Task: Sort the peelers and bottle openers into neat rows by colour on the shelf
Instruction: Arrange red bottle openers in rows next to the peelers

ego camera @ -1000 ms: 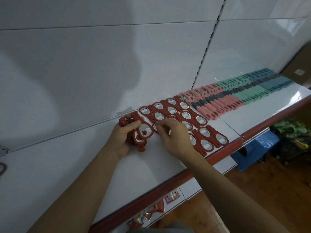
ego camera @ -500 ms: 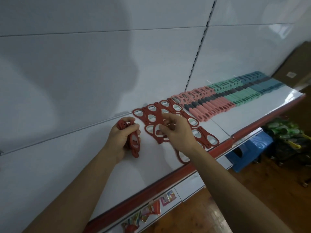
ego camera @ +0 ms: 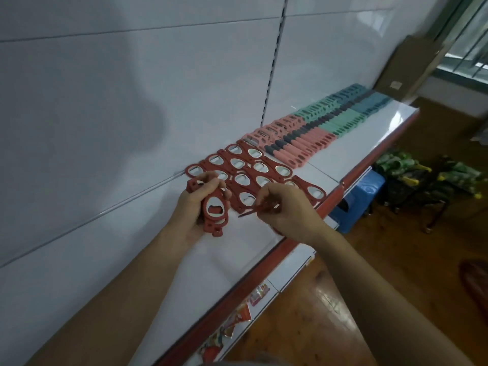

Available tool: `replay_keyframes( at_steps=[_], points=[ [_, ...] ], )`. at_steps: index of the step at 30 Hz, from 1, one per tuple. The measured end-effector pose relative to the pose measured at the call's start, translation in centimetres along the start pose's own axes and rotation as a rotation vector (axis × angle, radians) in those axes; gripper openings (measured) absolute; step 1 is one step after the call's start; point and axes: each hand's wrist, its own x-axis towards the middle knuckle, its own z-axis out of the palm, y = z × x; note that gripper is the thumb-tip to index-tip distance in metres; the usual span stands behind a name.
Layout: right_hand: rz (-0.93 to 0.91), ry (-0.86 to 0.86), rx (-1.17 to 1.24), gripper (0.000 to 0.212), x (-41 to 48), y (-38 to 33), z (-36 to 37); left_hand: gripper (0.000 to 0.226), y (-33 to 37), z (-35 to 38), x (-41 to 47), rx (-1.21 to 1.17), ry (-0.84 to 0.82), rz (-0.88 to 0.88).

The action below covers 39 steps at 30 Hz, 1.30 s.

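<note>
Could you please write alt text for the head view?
The left hand holds a stack of red bottle openers; the right hand pinches one opener over a shelf. Red opener rows and pink, green, blue peelers lie beyond.

White shelf (ego camera: 224,262) with red front edge. Lying on it, left to right: red bottle openers (ego camera: 260,167) in overlapping rows, then pink peelers (ego camera: 298,146), green peelers (ego camera: 340,122) and blue peelers (ego camera: 369,103), each colour adjoining the next.

bottle openers (ego camera: 260,166) on shelf (ego camera: 224,260) — left | peelers (ego camera: 298,143) — right, adjoining
</note>
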Motion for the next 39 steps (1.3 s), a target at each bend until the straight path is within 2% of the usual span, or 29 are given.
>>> replay_keyframes(
  at_steps=[3, 8, 14, 18, 25, 30, 39],
  points=[
    [-0.043, -0.087, -0.046, 0.024, -1.5, 0.3, 0.6, 0.016, -0.1, -0.7, 0.3, -0.091, -0.061, -0.043],
    [-0.066, -0.06, -0.19, 0.023, -2.5, 0.1, 0.8, 0.019, 0.0, -1.1, 0.5, -0.12, -0.097, -0.107],
    [-0.036, -0.125, -0.328, 0.035, -3.4, -0.6, 0.1, 0.014, -0.2, -1.3, 0.3, -0.067, -0.122, -0.098],
    [0.012, -0.119, -0.415, 0.052, -3.5, -0.9, 0.2, 0.012, -0.2, -1.3, 0.2, -0.053, -0.138, -0.098],
    [0.032, 0.028, -0.364, 0.021, -3.2, -1.0, 1.9, 0.017, -0.2, -1.1, 0.2, -0.077, -0.131, -0.118],
    [0.049, 0.031, -0.444, 0.014, -3.1, -0.4, 2.7, 0.013, -0.1, -1.2, 0.2, -0.029, -0.108, -0.136],
    [0.114, 0.029, -0.423, 0.019, -3.3, -0.5, 2.6, 0.007, 0.1, -0.8, -0.3, 0.003, -0.073, -0.141]
  ],
)
